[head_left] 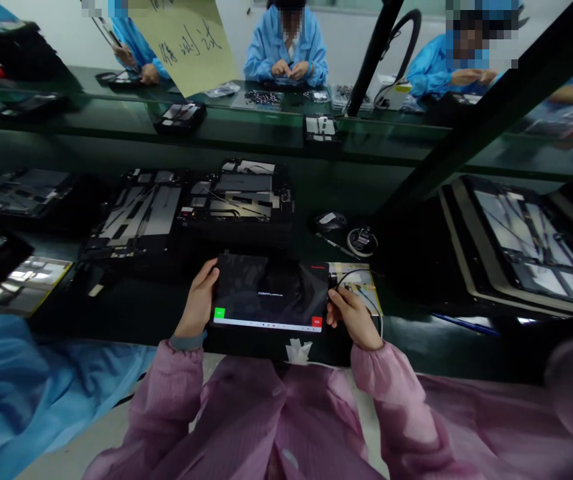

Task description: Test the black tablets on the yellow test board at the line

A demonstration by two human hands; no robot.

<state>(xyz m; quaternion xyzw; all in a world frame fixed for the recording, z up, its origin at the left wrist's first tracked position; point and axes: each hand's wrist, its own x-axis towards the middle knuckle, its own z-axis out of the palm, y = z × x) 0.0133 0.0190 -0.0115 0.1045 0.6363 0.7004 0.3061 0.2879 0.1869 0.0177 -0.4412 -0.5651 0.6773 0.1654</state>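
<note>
A black tablet (pixel 270 293) lies in front of me near the bench edge, its screen dark with a line of small text, a green button at lower left and a red one at lower right. My left hand (pixel 200 300) grips the tablet's left edge, fingers curled over it. My right hand (pixel 351 313) is closed at the tablet's right edge, where a thin white cable (pixel 366 297) runs past the fingers. Pink sleeves cover both my arms.
Opened tablet chassis (pixel 231 197) sit in black trays behind the tablet. A large tray with a panel (pixel 526 240) lies at right. A black mouse (pixel 330 221) and a small round fixture (pixel 361 240) are beyond my right hand. A blue-sleeved arm (pixel 26 373) is at left; people in blue sit across the bench.
</note>
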